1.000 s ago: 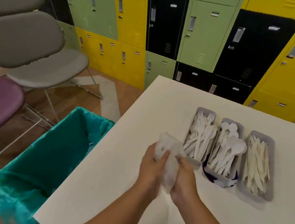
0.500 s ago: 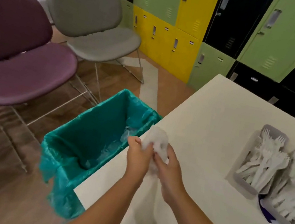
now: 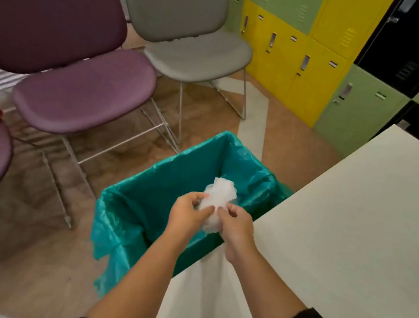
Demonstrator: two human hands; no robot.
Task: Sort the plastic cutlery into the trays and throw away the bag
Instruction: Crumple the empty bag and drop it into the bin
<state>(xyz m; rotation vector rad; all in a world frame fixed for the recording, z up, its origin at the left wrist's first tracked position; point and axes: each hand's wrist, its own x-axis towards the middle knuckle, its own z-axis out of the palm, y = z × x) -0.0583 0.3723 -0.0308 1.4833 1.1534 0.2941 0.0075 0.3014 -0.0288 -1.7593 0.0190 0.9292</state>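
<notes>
left hand (image 3: 187, 215) + right hand (image 3: 237, 226): both grasping crumpled clear plastic bag (image 3: 218, 197) | over teal-lined bin (image 3: 137, 210), left of white table (image 3: 358, 227)

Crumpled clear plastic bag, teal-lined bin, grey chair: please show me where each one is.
Crumpled clear plastic bag (image 3: 220, 193), head view, upper bunched part.
Teal-lined bin (image 3: 187, 164), head view, far-left rim.
Grey chair (image 3: 197, 54), head view, seat.

No legible text — none anywhere

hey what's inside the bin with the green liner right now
Only the teal liner's walls show inside the bin. The crumpled bag, held by left hand and right hand, hides the bottom.
</notes>
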